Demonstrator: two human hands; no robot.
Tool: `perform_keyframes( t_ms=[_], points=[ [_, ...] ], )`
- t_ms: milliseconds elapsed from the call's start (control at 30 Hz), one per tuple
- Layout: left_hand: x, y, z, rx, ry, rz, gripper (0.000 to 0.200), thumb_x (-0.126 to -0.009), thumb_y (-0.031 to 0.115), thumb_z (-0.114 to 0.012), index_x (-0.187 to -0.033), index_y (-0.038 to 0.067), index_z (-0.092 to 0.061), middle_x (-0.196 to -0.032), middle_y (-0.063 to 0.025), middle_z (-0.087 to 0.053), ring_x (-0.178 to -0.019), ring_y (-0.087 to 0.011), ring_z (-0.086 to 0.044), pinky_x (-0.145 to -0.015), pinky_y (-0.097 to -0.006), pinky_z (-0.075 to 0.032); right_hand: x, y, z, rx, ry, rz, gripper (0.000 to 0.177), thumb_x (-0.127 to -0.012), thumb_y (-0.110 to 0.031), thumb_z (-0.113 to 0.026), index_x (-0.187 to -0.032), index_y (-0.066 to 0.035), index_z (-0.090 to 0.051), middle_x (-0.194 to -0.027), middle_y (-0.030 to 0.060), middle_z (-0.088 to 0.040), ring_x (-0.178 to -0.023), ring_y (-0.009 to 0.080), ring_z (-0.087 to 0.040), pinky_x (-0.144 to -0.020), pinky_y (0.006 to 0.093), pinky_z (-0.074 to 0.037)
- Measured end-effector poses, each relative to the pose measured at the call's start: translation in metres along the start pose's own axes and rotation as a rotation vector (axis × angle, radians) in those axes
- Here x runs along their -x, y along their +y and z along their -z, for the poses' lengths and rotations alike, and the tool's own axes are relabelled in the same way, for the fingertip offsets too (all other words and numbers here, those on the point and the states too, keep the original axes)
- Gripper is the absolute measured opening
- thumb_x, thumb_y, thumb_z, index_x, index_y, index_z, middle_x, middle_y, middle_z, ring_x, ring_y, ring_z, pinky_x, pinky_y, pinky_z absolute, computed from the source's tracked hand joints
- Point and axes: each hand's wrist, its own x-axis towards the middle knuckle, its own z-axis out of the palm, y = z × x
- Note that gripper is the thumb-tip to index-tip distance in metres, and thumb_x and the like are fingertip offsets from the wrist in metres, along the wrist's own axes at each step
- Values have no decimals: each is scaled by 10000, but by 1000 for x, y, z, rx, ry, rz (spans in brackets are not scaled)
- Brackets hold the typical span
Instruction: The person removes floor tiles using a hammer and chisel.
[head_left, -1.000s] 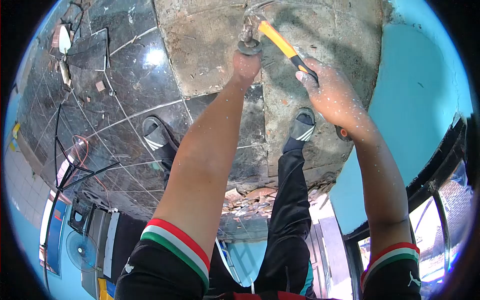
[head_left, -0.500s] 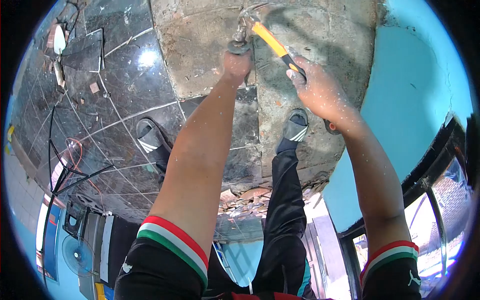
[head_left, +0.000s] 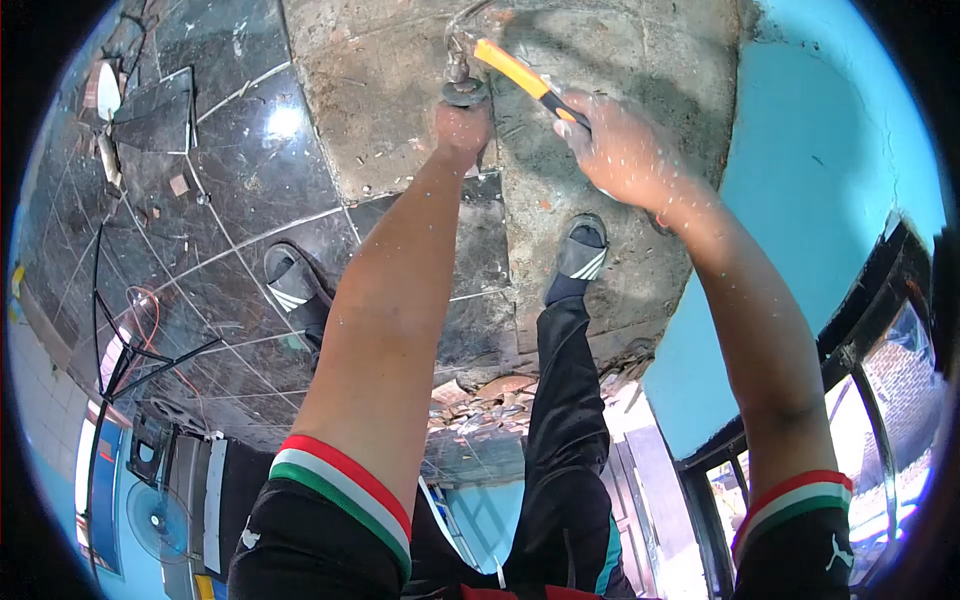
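My left hand (head_left: pixel 463 130) is closed in a fist around a chisel with a round grey hand guard (head_left: pixel 465 93). The chisel's lower end points back toward the edge of a black floor tile (head_left: pixel 482 215), partly hidden by the fist. My right hand (head_left: pixel 625 150) grips the black end of a hammer's yellow-and-black handle (head_left: pixel 512 67). The hammer's metal head is right at the chisel's struck end, just beyond the guard. White dust and chips speckle my right hand and forearm.
Bare rough concrete (head_left: pixel 370 110) meets black tiles (head_left: pixel 270 190) on the left. A trowel (head_left: pixel 108 92) lies at far left. Broken tile rubble (head_left: pixel 490 402) is heaped behind my feet. A blue wall (head_left: pixel 800 200) rises on the right; a black metal frame (head_left: pixel 115 370) stands left.
The hammer and right hand have shifted left and slightly away from me. The left fist with the chisel sits a little further left in view, still gripping.
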Motion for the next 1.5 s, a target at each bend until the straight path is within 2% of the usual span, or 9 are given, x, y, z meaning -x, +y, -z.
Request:
perform_keyframes(
  t_ms=[300,333,567,667,900,1133,1233,1333,1500],
  points=[
    [-14,-10,-1,-36,-22,-77,241,-852,155,-704,-1049,18,-684,-962,-143,-719,-858,-249,-668,-753,-384,-505,-7,0,-1,-160,439,49,372,-999,-283,-553,-1304,-75,-594,-1033,222,-690,-926,392,-677,-834,418,-519],
    [-13,-12,0,-59,-31,-149,239,-855,158,-701,-1047,18,-683,-963,-144,-719,-856,-251,-667,-751,-383,-504,-1,-4,7,-113,59,-125,379,-998,-289,-548,-1316,-86,-589,-1057,221,-687,-959,400,-674,-851,429,-521],
    [-3,3,2,-33,4,-96,252,-855,162,-702,-1060,16,-679,-964,-135,-711,-867,-234,-660,-761,-377,-505,0,18,35,-81,14,-104,407,-1010,-345,-525,-1354,-131,-555,-969,212,-678,-893,396,-655,-825,477,-502],
    [-12,-11,1,-74,-13,73,278,-861,169,-707,-1084,7,-671,-1005,-123,-709,-880,-224,-657,-765,-372,-508,-11,29,31,-87,592,226,328,-996,-281,-525,-1234,-69,-604,-966,234,-664,-872,395,-659,-766,502,-505],
    [-20,-28,4,67,-28,-119,238,-868,154,-697,-1044,3,-648,-936,-93,-680,-812,-210,-626,-730,-371,-505,-12,26,3,13,-88,48,377,-1005,-366,-533,-1265,-104,-608,-949,207,-672,-888,390,-652,-808,490,-496],
    [-22,-31,-1,-137,18,-23,220,-863,135,-701,-1024,-8,-655,-876,-74,-677,-785,-192,-609,-721,-351,-494,-6,-27,72,-199,317,-88,434,-996,-315,-585,-1378,-115,-533,-778,131,-652,-627,272,-624,-580,381,-488],
    [-15,-22,-2,-33,25,-40,232,-868,163,-698,-1036,5,-672,-915,-128,-698,-819,-228,-653,-741,-363,-511,-16,-4,36,94,156,-44,322,-1001,-299,-540,-1231,-88,-617,-916,182,-674,-868,346,-663,-811,460,-500],
    [-16,-34,5,-756,-105,-538,237,-875,208,-678,-1018,18,-689,-939,-188,-711,-856,-322,-688,-764,-406,-536,-14,16,9,60,-141,90,317,-996,-285,-549,-1233,-85,-616,-917,188,-670,-873,366,-659,-814,459,-500],
    [46,-59,13,-697,-179,73,344,-879,327,-663,-1029,19,-695,-989,-224,-712,-987,-418,-666,-823,-460,-543,0,23,21,-59,-179,-34,369,-997,-293,-554,-1302,-87,-579,-931,187,-668,-863,380,-645,-797,455,-493]
  ],
)
